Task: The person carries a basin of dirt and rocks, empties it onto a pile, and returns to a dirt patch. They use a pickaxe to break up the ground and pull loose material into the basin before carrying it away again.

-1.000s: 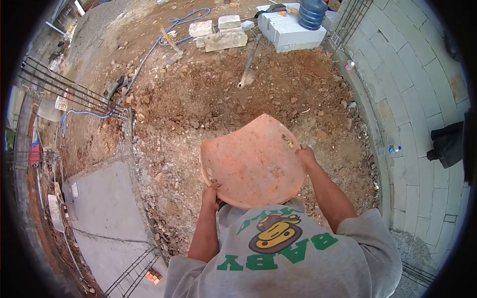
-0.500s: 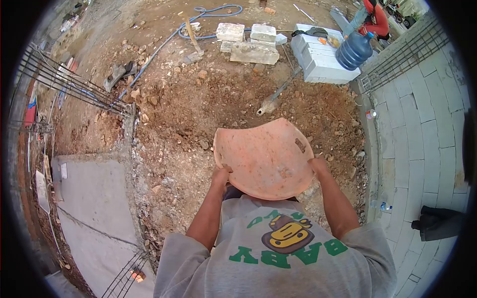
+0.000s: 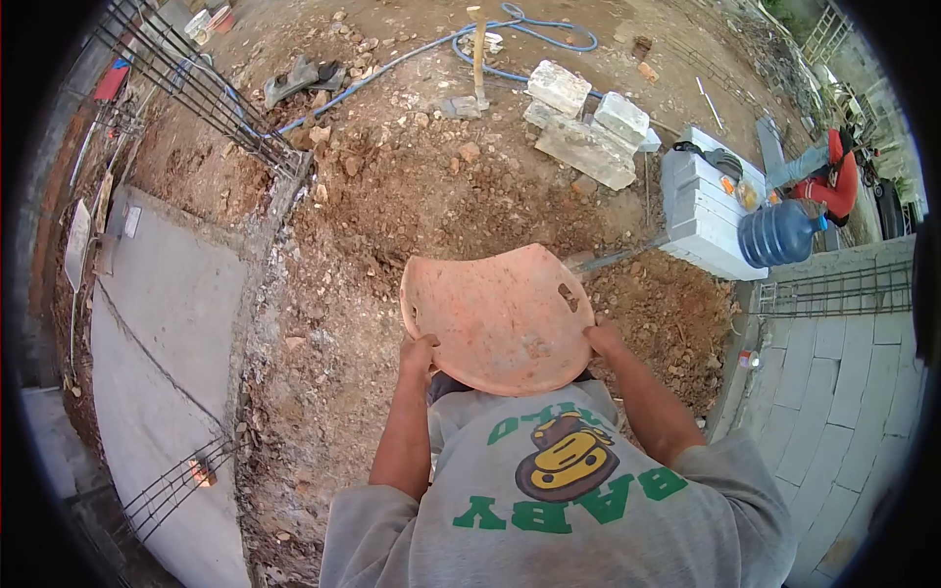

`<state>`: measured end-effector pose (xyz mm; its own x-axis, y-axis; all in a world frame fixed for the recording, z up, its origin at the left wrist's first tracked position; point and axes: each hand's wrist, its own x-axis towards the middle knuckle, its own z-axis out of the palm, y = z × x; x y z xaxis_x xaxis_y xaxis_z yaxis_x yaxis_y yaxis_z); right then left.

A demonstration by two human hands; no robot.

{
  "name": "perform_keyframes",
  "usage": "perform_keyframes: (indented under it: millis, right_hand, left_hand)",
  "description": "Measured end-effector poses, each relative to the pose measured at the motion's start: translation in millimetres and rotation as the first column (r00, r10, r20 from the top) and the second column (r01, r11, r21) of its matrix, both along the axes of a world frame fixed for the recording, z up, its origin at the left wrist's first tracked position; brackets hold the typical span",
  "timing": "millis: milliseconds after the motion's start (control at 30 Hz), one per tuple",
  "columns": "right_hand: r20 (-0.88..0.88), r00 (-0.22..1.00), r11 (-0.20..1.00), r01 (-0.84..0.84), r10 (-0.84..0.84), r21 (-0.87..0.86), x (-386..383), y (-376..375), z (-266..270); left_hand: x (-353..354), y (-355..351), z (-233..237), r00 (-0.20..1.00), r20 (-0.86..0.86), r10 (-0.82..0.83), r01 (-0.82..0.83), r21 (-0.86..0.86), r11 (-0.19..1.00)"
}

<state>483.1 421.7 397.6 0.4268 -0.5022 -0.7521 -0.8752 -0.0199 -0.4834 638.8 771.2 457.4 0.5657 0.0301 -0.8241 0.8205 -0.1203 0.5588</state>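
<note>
A wide orange plastic scoop point(image 3: 500, 318), dustpan-shaped with a curved front lip, is held in front of my body. Dirt smudges mark its inner face, and a slot shows near its right rim. My left hand point(image 3: 420, 355) is closed on the left edge. My right hand point(image 3: 605, 339) grips the right edge, with part of the fingers hidden behind it. No load is visible in the scoop. Beyond its far right rim, the grey handle point(image 3: 618, 257) of a tool lies on the soil; the tool's other end is hidden behind the scoop.
Rebar point(image 3: 201, 88) juts out at the left above a concrete slab point(image 3: 162, 323). Ahead lie a blue hose point(image 3: 392, 73), a wooden-handled hoe point(image 3: 478, 59) and rough blocks point(image 3: 588, 147). White blocks point(image 3: 701, 211) hold a water jug point(image 3: 779, 235); a person in red point(image 3: 833, 186) is behind. A block wall point(image 3: 833, 392) borders the right.
My view has turned left, so the surroundings shift rightward and tilt. The scoop has moved slightly left in view and now covers the tool's near end. Both hands keep their grip.
</note>
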Motion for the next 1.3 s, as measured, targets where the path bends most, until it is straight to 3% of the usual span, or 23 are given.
perform_keyframes:
  millis: [33,100,133,167,267,367,467,567,633,700,767,833,867,933,1000,1067,1167,1267,1300]
  right_hand:
    - [-0.041,0.997,0.998,-0.058,0.059,0.021,26,-11,8]
    - [-0.058,0.955,0.946,-0.296,0.291,-0.132,66,-37,-11]
    - [-0.063,0.916,0.892,-0.399,0.395,-0.210,90,-55,-25]
    - [-0.105,0.801,0.770,-0.596,0.589,-0.227,110,-77,-54]
    - [-0.214,0.698,0.691,-0.713,0.683,-0.120,172,-112,-56]
    - [-0.282,0.206,0.202,-0.978,0.937,-0.047,188,-158,-149]
    - [-0.298,0.228,0.257,-0.965,0.927,0.061,186,-188,-218]
    - [-0.363,-0.296,-0.277,-0.955,0.884,0.104,187,-213,-247]
    - [-0.532,0.011,-0.034,-0.997,0.847,-0.074,155,-220,-273]
    - [-0.609,0.122,-0.009,-0.978,0.784,-0.208,148,-246,-313]
    - [-0.648,-0.016,-0.172,-0.969,0.761,-0.178,113,-269,-343]
    - [-0.667,-0.074,0.021,-0.991,0.741,0.132,134,-275,-355]
    - [-0.682,-0.077,0.129,-0.961,0.727,0.246,147,-275,-367]
    - [-0.697,-0.094,0.156,-0.945,0.711,0.287,158,-271,-362]
    - [-0.724,-0.082,0.172,-0.948,0.684,0.269,163,-274,-362]
    - [-0.758,-0.030,0.176,-0.966,0.651,0.190,163,-281,-363]
    - [-0.794,0.171,0.308,-0.951,0.584,0.022,202,-259,-314]
    - [-0.744,0.351,0.431,-0.898,0.569,-0.093,240,-274,-283]
    - [-0.688,0.462,0.491,-0.854,0.560,-0.174,245,-287,-279]
  left_hand:
    - [2,-6,-2,0.999,-0.015,0.039,-0.039,-0.006,0.999]
    - [2,-25,-13,0.990,-0.030,0.134,-0.135,-0.026,0.991]
    - [3,-34,-20,0.982,-0.020,0.186,-0.187,-0.039,0.982]
    - [7,-46,-30,0.974,-0.003,0.226,-0.226,-0.052,0.973]
    - [5,-81,-80,0.953,-0.007,0.304,-0.302,0.107,0.947]
    - [1,-111,-136,0.955,0.048,0.294,-0.297,0.220,0.929]
    - [-2,-114,-194,0.941,0.050,0.336,-0.339,0.203,0.919]
    - [-1,-112,-229,0.936,-0.047,0.349,-0.330,0.227,0.916]
    - [-19,-98,-260,0.939,-0.076,0.336,-0.307,0.258,0.916]
    - [-18,-95,-299,0.948,-0.069,0.312,-0.286,0.254,0.924]
    - [-23,-100,-316,0.939,-0.110,0.326,-0.296,0.222,0.929]
    - [-37,-110,-327,0.918,-0.166,0.360,-0.321,0.221,0.921]
    - [-56,-111,-354,0.920,-0.108,0.377,-0.351,0.201,0.915]
    - [-90,-111,-374,0.912,-0.035,0.410,-0.398,0.177,0.900]
    - [-81,-125,-362,0.907,-0.142,0.397,-0.377,0.148,0.914]
    - [-71,-135,-360,0.904,-0.170,0.393,-0.379,0.111,0.919]
    - [-77,-135,-397,0.898,-0.073,0.433,-0.432,0.034,0.901]
    - [-41,-142,-403,0.923,-0.061,0.381,-0.380,0.017,0.925]
    - [-40,-146,-418,0.906,-0.065,0.418,-0.418,0.016,0.908]
